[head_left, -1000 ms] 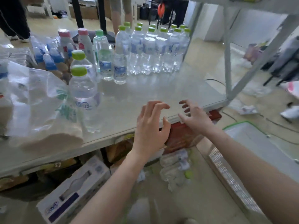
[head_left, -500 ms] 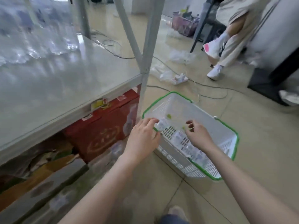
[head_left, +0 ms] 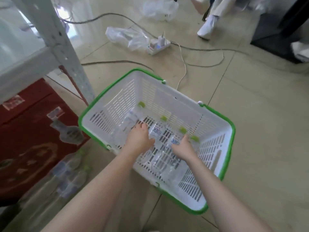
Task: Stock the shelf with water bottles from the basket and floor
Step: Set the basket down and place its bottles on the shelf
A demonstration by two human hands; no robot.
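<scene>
Both my hands are down inside the basket, which sits on the floor at about 1 o'clock from my feet. Four bottles lie on their sides in it, green caps pointing toward 1 o'clock. My left hand lies over the leftmost bottle, fingers curving down onto its body. My right hand rests between the third bottle and the fourth. From this angle I cannot tell whether either hand has closed round anything yet.

The second bottle lies bare between my hands. More bottles lie blurred on the floor at 9 o'clock, beside the red box under the shelf.

These look full, so I expect real weight for their size. The clear plastic is thin, smooth and probably slick, and it will dent if squeezed. I would wrap each around the labelled middle, where the paper gives some purchase, rather than the tapering neck.
</scene>
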